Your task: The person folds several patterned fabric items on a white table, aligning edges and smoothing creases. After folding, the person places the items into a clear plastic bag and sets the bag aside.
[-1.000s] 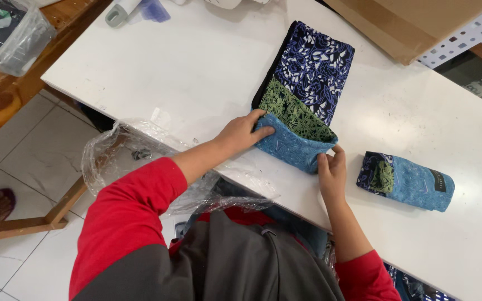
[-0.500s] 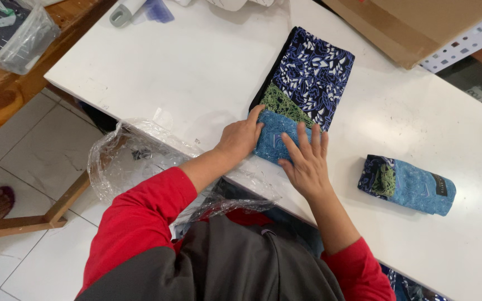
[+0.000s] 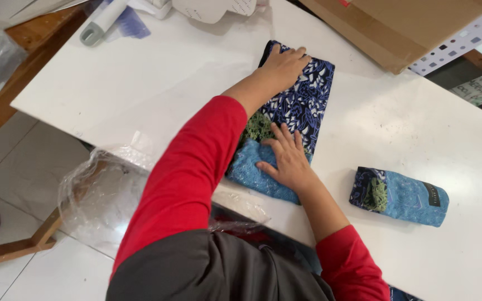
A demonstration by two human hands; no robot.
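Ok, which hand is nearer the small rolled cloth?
Right. The right hand presses the patterned cloth's near end, beside the rolled cloth; the left hand lies at its far end.

The left hand has gone from the near, light-blue end of the folded cloth up to its far end, where it now lies flat with the arm stretched across the fabric. The right hand, which a second ago pinched the near corner with its fingertips, now presses flat, fingers spread, on the light-blue fold. That turned-up fold, loose and raised before, now lies flattened under the right palm, just behind the left forearm.
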